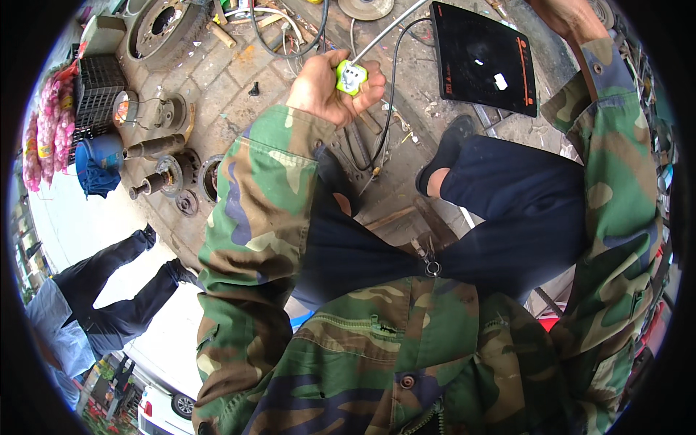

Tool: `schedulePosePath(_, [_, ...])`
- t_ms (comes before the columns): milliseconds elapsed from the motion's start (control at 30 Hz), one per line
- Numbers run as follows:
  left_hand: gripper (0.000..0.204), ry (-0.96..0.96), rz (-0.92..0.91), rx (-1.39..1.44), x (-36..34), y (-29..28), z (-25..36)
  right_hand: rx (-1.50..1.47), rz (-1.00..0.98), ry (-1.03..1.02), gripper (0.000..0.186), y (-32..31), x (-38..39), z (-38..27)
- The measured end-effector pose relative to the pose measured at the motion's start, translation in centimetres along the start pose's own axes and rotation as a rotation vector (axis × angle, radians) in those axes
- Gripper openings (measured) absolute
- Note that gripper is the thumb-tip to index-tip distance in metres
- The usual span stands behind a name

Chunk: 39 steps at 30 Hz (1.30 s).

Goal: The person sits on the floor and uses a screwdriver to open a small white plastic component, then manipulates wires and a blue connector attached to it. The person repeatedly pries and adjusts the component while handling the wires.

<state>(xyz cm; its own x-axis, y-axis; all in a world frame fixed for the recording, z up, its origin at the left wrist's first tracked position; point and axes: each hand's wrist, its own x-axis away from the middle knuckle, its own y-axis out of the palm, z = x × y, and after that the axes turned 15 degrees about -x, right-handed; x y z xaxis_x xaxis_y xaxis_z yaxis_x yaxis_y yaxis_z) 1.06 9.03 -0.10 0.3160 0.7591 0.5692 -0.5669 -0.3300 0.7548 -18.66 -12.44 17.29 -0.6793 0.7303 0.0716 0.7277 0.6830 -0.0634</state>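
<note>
My left hand (pixel 326 90) is closed round a lime-green and white extension socket (pixel 351 77) with dark slots on its face. A light grey cord (pixel 388 30) runs from it up to the right and out of the picture. At the top right edge, my right hand (pixel 565 16) is cut off, so its fingers do not show. Between the hands lies a flat black induction cooker (pixel 478 69) with orange markings. Its black cord (pixel 391 94) loops down past my left hand towards the ground by my feet, with its end near my left shoe.
Metal wheel parts (pixel 170 174) and a large rim (pixel 156 29) stand on the paving at left. Beside them are a blue bucket (pixel 101 152), a black crate (pixel 100 80) and pink net bags (pixel 51 130). A person in dark trousers (pixel 127 290) is at lower left.
</note>
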Motion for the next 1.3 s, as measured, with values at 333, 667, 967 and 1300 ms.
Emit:
schedulePosePath(333, [0.058, 0.01, -0.016, -0.009, -0.1, 0.0, -0.1, -0.045, -0.029, 0.118, 0.015, -1.6, -1.5, 0.8])
schedulePosePath(667, [0.057, 0.005, -0.025, -0.017, -0.3, 0.1, 0.1, -0.054, 0.047, 0.152, 0.016, -1.4, -1.6, 1.3])
schedulePosePath(967, [0.056, -0.006, -0.043, -0.029, -0.5, 0.1, 0.2, -0.029, 0.103, 0.108, 0.018, -1.3, -1.5, 1.2])
schedulePosePath(1300, [0.052, -0.001, -0.034, -0.014, -0.9, 0.0, 0.2, -0.041, 0.119, 0.013, 0.017, -1.3, -0.4, -0.2])
